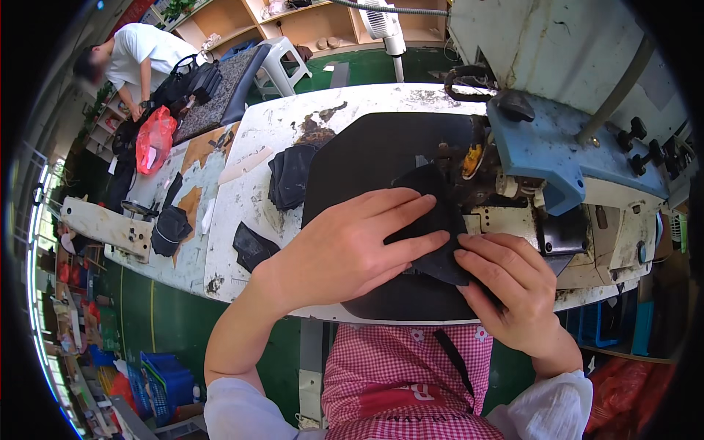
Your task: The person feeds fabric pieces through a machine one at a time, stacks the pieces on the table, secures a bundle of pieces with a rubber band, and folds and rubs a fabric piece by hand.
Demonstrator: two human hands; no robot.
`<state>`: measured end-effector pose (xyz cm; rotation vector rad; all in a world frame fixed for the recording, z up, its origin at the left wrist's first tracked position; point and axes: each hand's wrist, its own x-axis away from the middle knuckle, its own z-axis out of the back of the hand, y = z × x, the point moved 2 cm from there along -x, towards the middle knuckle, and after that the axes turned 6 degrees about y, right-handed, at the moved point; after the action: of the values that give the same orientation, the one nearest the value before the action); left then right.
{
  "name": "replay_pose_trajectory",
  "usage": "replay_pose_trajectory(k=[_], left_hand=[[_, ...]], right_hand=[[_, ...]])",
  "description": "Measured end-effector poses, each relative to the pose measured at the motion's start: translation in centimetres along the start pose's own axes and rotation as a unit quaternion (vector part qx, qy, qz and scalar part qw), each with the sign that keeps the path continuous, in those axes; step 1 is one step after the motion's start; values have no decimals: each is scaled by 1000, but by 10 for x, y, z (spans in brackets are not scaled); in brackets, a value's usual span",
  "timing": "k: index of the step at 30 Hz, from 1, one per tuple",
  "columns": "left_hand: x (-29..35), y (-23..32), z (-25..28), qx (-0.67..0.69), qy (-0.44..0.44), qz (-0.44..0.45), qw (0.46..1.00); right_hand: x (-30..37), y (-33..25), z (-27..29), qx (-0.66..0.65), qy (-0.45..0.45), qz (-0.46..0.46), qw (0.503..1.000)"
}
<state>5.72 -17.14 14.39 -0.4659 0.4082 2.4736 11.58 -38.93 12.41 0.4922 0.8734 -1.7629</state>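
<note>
The white table point(235, 209) (stained) overhung green floor point(176, 299); left hand point(359, 246) lay flat, ungripping, on a black piece point(442, 267), right hand point(513, 282) pinching its edge.

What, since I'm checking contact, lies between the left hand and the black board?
The head view shows a dark piece between the left hand and black board.

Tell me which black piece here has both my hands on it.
The curved black piece on the black mat: left hand rests on it, right hand touches its edge. The stack and loose piece lie farther left, unheld.
</note>
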Motion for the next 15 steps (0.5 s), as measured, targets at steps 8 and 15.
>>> replay_pose_trajectory(k=[8, 15], left_hand=[[0, -10, -1, 15, 5, 4, 1000], [-3, -25, 0, 50, -6, -6, 999]], right_hand=[[-5, -4, 0, 6, 4, 5, 1000], [11, -5, 4, 16, 29, 56, 998]])
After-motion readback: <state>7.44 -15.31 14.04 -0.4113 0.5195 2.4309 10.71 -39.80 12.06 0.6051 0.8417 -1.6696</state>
